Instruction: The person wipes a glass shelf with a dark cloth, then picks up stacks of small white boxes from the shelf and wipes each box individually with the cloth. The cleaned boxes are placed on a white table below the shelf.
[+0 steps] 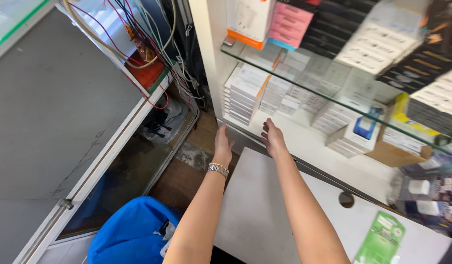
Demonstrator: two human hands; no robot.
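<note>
Two bare hands reach forward, both open and holding nothing. The left hand (223,145), with a metal bracelet (217,169) at the wrist, has its fingers spread loosely. The right hand (272,138) is relaxed, fingers slightly curled, its fingertips close to the front edge of the white lower shelf (304,142). Just ahead of both hands stand several stacks of small flat white boxes (245,95), too many to count. Above them runs one glass shelf (333,98) carrying more cardboard boxes, white, pink and black. To the right of the right hand sits one blue-and-white box (365,128). Under the forearms lies one smooth white panel (265,210) with a round hole (346,199). Beside the right elbow lies one green packet (381,240). Left of the left arm is a blue bag (128,234); beyond it hang tangled wires (143,44).
</note>
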